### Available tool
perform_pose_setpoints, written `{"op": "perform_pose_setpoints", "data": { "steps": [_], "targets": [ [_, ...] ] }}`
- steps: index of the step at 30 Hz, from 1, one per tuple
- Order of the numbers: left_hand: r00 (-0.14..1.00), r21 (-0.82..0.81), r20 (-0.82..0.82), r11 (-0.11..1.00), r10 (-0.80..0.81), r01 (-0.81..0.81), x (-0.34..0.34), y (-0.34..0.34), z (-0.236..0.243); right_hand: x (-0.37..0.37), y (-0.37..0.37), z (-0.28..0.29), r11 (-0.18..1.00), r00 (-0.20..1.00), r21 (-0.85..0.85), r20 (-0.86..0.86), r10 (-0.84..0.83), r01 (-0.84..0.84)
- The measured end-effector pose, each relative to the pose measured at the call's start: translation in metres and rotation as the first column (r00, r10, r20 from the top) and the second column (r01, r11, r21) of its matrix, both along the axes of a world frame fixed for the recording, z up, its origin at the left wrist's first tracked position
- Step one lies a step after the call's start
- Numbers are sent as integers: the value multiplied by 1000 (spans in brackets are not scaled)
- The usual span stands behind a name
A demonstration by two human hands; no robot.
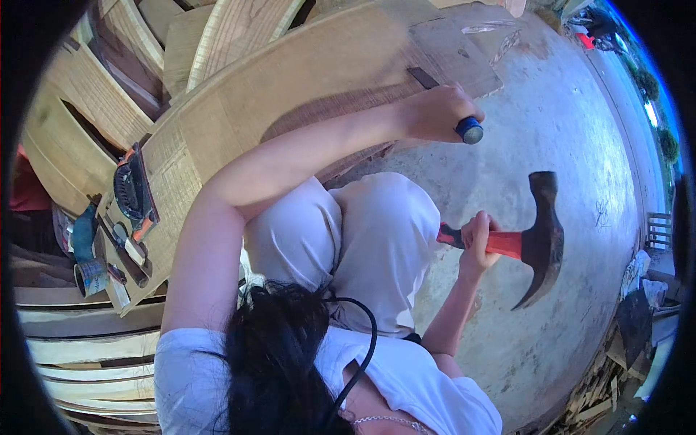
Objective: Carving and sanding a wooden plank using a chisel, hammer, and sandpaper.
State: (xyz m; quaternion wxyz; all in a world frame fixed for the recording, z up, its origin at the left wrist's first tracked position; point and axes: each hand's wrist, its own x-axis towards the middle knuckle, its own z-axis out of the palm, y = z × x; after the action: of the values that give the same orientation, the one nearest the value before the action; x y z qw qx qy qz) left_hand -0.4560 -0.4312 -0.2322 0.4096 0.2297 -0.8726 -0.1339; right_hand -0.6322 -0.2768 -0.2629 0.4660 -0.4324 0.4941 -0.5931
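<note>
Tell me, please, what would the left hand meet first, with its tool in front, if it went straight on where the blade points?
Probably the wooden board, met by the blade of the chisel in the left hand. Depth is unclear; they may already touch.

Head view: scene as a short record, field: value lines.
left grip: closed around a chisel with a blue handle
chisel blade: over the wooden board; contact unclear
right grip: closed around the red handle of a hammer
hammer head: apart from the board, claw toward picture bottom
near board's left end: black-and-orange tool
upper left: curved wood pieces
</note>
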Motion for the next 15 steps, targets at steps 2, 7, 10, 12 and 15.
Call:
{"op": "perform_pose_setpoints", "data": {
  "steps": [2, 7, 10, 12, 15],
  "targets": [
    [999, 0, -36, 1000, -1, 1, -1, -1, 3, 3, -4, -5, 998, 1000, 57, -27, 8, -6],
    [998, -78, 32, 995, 62, -59, 11, -9, -6, 4, -6, -30, 994, 953, 66, -296, -61, 84],
    [999, -74, -12, 997, 36, -37, 14, -8, -2, 9, 2, -5, 996, 999, 76, -7, -54, 54],
    [999, -20, 29, 999, 44, -44, 12, -7, -1, 3, -2, -13, 1000, 999, -1, 52, 16, -16],
    [994, 28, 93, 998, 61, -64, 15, -12, -5, -9, -16, -61, 995, 778, -65, -621, -98, 73]
  ]
}}
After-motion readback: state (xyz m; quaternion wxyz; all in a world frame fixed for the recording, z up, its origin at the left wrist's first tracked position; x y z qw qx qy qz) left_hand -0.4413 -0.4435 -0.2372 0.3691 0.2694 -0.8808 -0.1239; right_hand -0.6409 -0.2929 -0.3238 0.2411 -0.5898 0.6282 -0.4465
